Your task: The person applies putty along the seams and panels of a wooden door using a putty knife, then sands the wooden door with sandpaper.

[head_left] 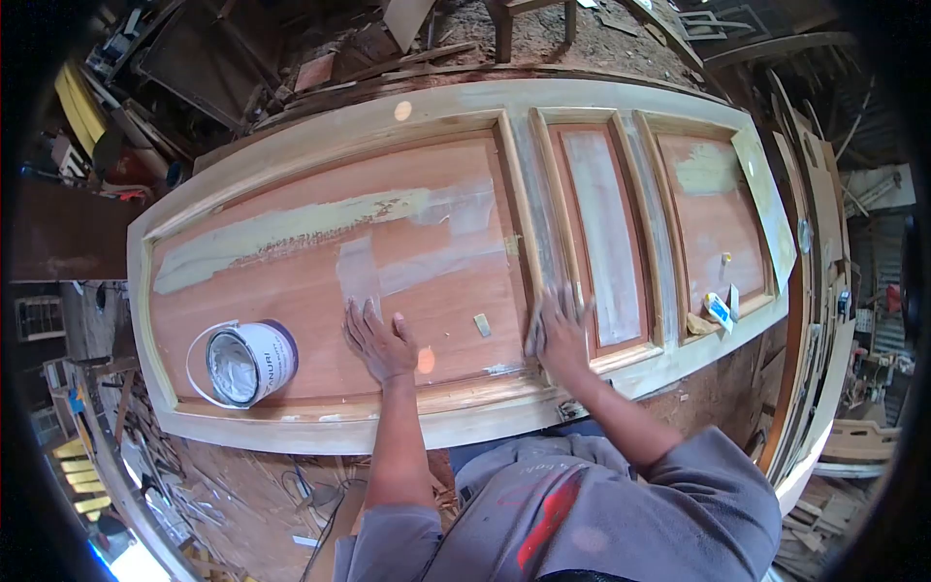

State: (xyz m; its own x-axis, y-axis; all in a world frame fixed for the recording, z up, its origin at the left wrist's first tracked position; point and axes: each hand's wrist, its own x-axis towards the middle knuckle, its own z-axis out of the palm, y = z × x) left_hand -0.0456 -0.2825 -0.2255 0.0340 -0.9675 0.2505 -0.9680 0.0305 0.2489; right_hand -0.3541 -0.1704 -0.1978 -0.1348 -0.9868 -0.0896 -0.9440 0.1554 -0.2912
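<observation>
A wooden panelled door (436,407) lies flat before me, with pale filler smeared in patches on its reddish panels. My left hand (380,341) rests on the large panel with fingers spread, holding nothing. My right hand (561,335) presses down on the moulding beside the narrow middle panel (640,330). Its fingers are slightly blurred and bent over the wood; a greyish edge shows by the thumb, but whatever lies under the palm is hidden. Between the hands lies a small tan block (482,325). An open tub of white paste (254,364), handle lowered, stands left of my left hand.
On the right-hand panel lie a blue-and-white packet (719,311), a brown scrap (699,324) and a small yellow-tipped item (725,259). A pale thin board (764,204) lies across the door's right end. Long planks (810,252) lean beyond it. Wood scraps litter the floor.
</observation>
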